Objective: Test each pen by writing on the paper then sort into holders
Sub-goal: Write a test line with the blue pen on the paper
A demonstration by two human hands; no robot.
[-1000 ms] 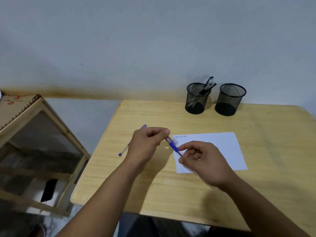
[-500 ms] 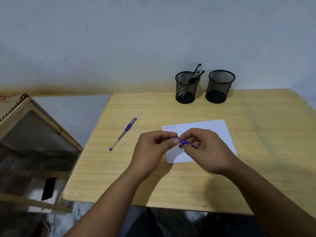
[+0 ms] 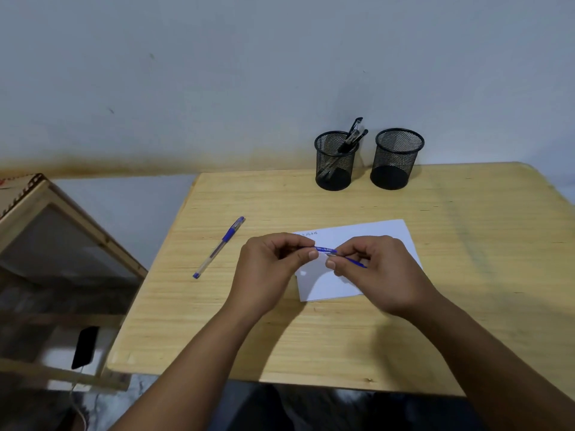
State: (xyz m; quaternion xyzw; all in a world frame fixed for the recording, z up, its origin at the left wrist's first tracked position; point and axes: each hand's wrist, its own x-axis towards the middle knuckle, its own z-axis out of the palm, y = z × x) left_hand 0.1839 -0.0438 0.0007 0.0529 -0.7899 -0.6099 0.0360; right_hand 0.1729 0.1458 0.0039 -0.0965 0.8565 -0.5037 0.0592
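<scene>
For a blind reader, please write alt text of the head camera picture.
Two hands hold a blue pen over a white paper on a wooden table: left hand, right hand. A second pen lies left; two mesh holders stand behind, left holder with pens, right holder empty.

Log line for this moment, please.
left hand: pinches blue pen | right hand: pinches same pen | over paper
</scene>
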